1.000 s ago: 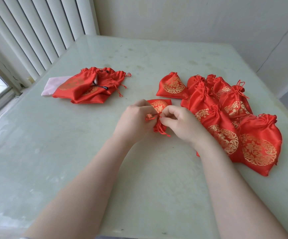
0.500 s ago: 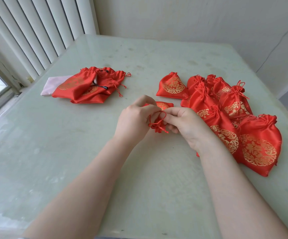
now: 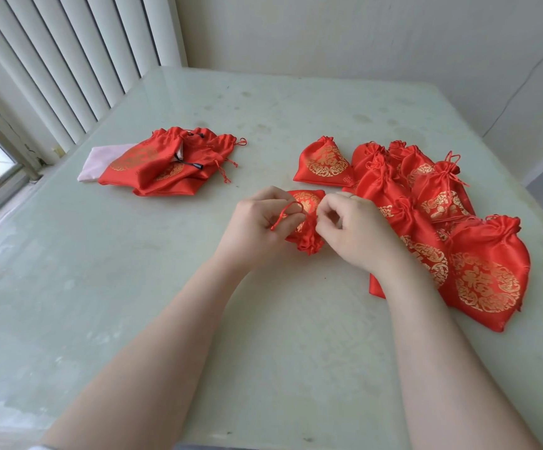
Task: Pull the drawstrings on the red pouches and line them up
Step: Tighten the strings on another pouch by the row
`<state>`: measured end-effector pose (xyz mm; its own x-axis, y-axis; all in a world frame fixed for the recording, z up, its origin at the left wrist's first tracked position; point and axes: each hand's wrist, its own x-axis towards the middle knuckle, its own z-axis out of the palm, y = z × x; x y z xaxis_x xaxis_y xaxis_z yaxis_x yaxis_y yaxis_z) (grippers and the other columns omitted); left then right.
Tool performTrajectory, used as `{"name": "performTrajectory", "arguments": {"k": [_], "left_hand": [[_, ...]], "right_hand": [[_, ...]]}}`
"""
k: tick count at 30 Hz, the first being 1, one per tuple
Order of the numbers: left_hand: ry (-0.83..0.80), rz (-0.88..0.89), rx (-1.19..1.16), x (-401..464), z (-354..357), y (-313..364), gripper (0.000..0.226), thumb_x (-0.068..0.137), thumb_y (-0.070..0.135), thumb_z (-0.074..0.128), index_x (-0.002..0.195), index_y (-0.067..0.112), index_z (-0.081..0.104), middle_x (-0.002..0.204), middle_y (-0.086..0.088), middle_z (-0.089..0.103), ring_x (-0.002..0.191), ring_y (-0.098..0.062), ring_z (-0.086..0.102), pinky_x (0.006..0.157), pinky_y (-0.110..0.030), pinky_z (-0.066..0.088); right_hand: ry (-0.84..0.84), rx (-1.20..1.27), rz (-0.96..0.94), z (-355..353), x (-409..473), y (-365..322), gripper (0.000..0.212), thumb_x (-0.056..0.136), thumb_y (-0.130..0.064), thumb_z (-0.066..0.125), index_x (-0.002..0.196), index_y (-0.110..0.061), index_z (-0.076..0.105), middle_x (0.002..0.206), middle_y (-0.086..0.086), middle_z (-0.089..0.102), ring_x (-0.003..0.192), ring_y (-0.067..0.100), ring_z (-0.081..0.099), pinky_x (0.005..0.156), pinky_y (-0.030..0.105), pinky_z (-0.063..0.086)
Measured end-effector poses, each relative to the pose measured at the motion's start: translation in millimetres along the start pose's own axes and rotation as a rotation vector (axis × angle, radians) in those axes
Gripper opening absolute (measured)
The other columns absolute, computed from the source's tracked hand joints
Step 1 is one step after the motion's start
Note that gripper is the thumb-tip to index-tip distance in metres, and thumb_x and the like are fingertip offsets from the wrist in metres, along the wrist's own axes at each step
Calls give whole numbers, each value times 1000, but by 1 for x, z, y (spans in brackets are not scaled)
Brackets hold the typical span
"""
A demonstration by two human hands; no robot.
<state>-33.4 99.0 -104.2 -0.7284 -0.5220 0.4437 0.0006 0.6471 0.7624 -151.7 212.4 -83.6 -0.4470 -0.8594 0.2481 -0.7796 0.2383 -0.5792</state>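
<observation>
Since a second ago the hands have drawn apart; left hand (image 3: 257,222) pinches the drawstring loop (image 3: 288,212), right hand (image 3: 358,232) pinches the small red pouch (image 3: 307,228) neck, cinching it shut.

The red pouches (image 3: 488,274) look like shiny satin cloth with metallic gold print, pretty slick. The drawstring (image 3: 288,212) is thin red cord. The tabletop (image 3: 133,287) is pale green, glossy and stone-like, a bit smudged. Upper left, a matt pink cloth (image 3: 96,164).
</observation>
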Motion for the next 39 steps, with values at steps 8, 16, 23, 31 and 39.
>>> {"name": "performTrajectory", "arguments": {"k": [8,16,23,31,39], "left_hand": [[5,-323,-381,0,-2,12,22,86,4,61,65,12,59,63,-1,54,56,-8,51,58,-15,41],[57,-656,-754,2,2,12,23,92,14,53,70,17,59,60,6,57,53,-4,52,53,-16,39],[-6,-665,-455,2,1,12,28,95,9,46,68,16,52,65,6,57,46,-4,47,44,-13,36],[-44,-711,-627,8,-27,11,27,98,5,32,83,14,52,43,10,30,37,-5,20,40,-17,13],[-278,-708,-475,3,-42,0,23,97,7,43,83,8,62,45,10,25,41,-6,18,40,-16,13]], "right_hand": [[71,1037,528,-5,4,-6,32,92,-16,48,61,-15,45,66,1,56,56,13,49,45,21,29],[81,1592,653,0,8,-11,38,96,-32,41,61,-22,35,45,-9,46,51,6,57,52,19,38],[158,1060,633,3,11,-8,40,96,-26,45,59,-18,33,42,-10,25,38,6,26,36,17,12],[83,704,415,4,5,-9,41,96,-19,48,56,-12,46,35,-14,37,30,-1,32,34,9,23],[136,470,327,9,8,7,43,94,-23,52,51,-16,50,38,-12,42,34,0,38,48,19,32]]}}
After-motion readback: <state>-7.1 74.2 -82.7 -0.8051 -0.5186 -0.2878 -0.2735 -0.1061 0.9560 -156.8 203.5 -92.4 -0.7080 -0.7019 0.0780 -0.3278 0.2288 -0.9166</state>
